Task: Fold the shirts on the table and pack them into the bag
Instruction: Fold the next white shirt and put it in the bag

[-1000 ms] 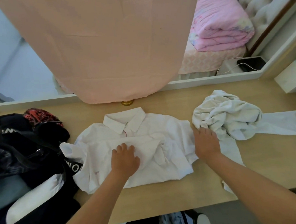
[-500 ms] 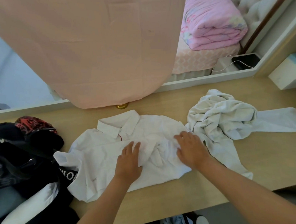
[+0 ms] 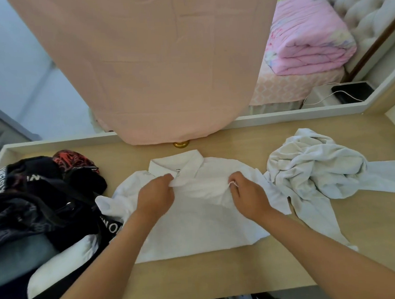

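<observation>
On the tabletop [image 3: 223, 277], the left hand [image 3: 155, 198] and right hand [image 3: 249, 196] each clamp their grip on the white shirt [image 3: 196, 228], likely to fold its hem toward twelve o'clock.

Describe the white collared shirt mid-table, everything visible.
The white collared shirt lies on the wooden table, centre, with its collar pointing away from the person and a small tag at the neck. The fabric looks thin and woven, and it is wrinkled. The lower part looks folded up over the chest. The left hand and right hand each pinch a fabric edge just below the collar. Its left sleeve touches the black bag, and its right edge meets the crumpled off-white shirt.
</observation>
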Motion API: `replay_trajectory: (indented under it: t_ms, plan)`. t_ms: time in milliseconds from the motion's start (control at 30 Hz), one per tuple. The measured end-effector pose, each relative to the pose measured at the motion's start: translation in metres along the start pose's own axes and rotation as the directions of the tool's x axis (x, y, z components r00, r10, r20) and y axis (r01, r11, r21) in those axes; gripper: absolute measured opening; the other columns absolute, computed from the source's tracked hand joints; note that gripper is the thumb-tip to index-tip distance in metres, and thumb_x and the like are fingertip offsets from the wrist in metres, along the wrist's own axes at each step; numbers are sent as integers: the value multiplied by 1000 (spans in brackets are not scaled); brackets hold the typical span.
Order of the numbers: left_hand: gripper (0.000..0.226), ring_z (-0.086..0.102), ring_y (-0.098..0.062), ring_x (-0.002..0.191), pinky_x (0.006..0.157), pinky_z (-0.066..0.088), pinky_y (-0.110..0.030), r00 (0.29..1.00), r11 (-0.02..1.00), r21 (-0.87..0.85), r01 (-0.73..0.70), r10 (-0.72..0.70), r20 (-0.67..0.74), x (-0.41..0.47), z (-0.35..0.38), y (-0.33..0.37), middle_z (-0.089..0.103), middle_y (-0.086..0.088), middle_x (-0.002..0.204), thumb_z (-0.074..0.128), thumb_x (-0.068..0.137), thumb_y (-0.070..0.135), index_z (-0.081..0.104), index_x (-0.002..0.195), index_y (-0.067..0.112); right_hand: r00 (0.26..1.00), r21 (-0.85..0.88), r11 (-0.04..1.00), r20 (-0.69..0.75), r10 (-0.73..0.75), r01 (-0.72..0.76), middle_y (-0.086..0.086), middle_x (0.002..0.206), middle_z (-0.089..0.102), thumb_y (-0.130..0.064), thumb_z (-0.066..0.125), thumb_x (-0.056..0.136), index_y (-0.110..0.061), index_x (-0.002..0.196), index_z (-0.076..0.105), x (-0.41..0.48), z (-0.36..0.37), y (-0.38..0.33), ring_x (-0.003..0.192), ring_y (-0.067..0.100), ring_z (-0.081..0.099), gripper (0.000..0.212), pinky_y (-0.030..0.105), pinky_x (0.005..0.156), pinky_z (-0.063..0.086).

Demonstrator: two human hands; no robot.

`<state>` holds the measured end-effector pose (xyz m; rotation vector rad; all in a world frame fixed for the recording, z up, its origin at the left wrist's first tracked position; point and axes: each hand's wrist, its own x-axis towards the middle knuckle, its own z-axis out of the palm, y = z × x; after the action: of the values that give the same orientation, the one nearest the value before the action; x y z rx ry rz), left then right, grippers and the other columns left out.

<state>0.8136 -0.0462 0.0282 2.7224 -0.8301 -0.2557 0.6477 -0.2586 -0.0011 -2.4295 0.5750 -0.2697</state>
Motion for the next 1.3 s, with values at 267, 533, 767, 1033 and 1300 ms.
replay_trajectory:
  t_ms: [267, 533, 767, 1033, 1300]
  plan:
    - [67, 50, -32, 115, 95, 40, -42, 977, 962, 251, -104, 147, -157, 61, -7, 8, 51, -8, 131, 72, 78, 19, 43, 139, 15, 916, 248, 915, -170, 364, -318, 11, 142, 38, -16, 66, 89, -15, 145, 32, 75, -19, -15, 113, 24, 53, 65, 31, 89, 44]
    - [51, 57, -24, 112, 85, 52, -39, 964, 964, -71, -255, 259, 67, -69, 96, -44, 57, 3, 122, 76, 74, 26, 57, 121, 27, 738, -265, 771, 232, 633, -578, -1, 110, 59, -46, 55, 90, -18, 118, 50, -27, 24, 33, 97, 24, 61, 40, 37, 81, 50]
    - [64, 36, -27, 141, 110, 33, -47, 983, 989, 33, -145, 140, 117, -107, 108, -41, 44, 1, 149, 38, 87, 63, 45, 143, 31, 883, 272, 847, 27, 468, -457, -7, 80, 56, -24, 45, 102, -18, 99, 48, -36, 17, -4, 77, 18, 56, 7, 31, 65, 40]
    - [44, 57, -25, 118, 97, 45, -46, 993, 997, -1, -78, 77, -86, -123, 85, -22, 61, -2, 127, 37, 91, 42, 62, 122, 22, 727, 81, 745, -176, 664, -662, 6, 114, 62, -25, 53, 95, -15, 125, 48, -64, -24, 21, 100, 29, 59, 33, 39, 82, 44]
    - [67, 15, -34, 146, 117, 15, -50, 937, 961, 212, 177, -231, 264, -158, 87, -54, 14, -9, 162, 38, 96, 57, 17, 155, 33, 887, -321, 940, 459, 45, 118, 4, 164, 12, -26, 49, 96, -30, 156, 18, -104, 24, 8, 149, 23, 16, 68, 41, 119, 17]
